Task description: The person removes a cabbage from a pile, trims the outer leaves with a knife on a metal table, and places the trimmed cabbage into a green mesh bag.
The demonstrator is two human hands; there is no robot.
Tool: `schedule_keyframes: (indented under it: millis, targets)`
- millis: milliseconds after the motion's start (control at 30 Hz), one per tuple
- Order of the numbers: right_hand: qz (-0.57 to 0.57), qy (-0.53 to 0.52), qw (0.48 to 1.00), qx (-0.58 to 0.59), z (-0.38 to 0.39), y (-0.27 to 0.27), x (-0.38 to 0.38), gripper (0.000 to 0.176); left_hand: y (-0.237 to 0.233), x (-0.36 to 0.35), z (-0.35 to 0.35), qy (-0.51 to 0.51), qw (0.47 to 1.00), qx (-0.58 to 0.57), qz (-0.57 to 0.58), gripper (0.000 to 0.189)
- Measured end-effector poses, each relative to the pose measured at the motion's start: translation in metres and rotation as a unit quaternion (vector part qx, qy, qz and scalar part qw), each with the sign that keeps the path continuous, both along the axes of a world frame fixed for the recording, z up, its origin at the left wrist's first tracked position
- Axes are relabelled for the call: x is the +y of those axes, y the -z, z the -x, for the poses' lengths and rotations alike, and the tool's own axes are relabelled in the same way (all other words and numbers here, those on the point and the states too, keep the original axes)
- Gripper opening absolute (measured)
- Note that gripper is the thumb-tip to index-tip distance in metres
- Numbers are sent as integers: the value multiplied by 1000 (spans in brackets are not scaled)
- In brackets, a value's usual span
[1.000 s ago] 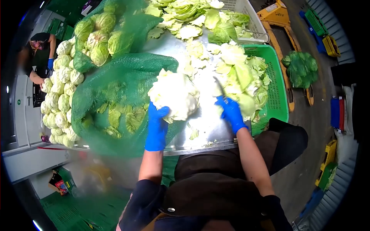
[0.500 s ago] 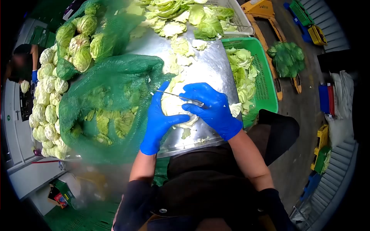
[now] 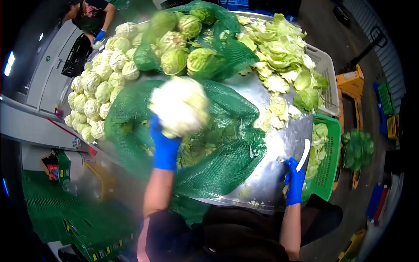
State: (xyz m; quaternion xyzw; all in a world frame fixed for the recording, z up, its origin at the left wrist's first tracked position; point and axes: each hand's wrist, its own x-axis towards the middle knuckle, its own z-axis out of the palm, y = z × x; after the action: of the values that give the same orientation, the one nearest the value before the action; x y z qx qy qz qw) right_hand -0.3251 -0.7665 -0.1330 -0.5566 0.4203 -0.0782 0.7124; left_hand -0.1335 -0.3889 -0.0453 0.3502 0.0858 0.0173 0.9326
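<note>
My left hand (image 3: 165, 148), in a blue glove, is closed on a pale trimmed cabbage (image 3: 180, 107), blurred by motion and raised above a green mesh net (image 3: 227, 174). Loose green leaves show through the net. At the table's right side, my gloved right hand (image 3: 295, 182) is wrapped around a knife, its blade (image 3: 304, 155) bright white and pointing up and away. Beside that hand lies the metal tabletop (image 3: 273, 174) with small leaf scraps.
Trimmed cabbages (image 3: 102, 91) are piled at left. Another net holds untrimmed cabbages (image 3: 174, 60). Outer leaves (image 3: 279, 52) heap at the back right, near a white crate (image 3: 325, 72). A green crate (image 3: 332, 161) with leaves stands at right. Another person (image 3: 94, 17) works at far left.
The cabbage has moved from the tabletop up and left in my left hand. My right hand has drawn away to the right with the knife. The view has turned left.
</note>
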Motion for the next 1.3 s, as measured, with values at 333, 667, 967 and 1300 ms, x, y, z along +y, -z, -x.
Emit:
schedule_keyframes:
  millis: [333, 667, 967, 1300]
  targets:
    - [9, -115, 991, 61, -14, 19, 46, 26, -9, 189, -165, -204, 975, 8, 88, 70]
    - [51, -122, 984, 123, -33, 19, 59, 19, -46, 306, -272, -306, 944, -113, 53, 70]
    - [31, -100, 991, 81, -28, 40, 78, 23, -74, 260, -232, -156, 975, -132, -88, 68]
    - [12, -93, 996, -2, -8, 19, 57, 23, -1, 280, -114, -68, 952, 46, -296, 58]
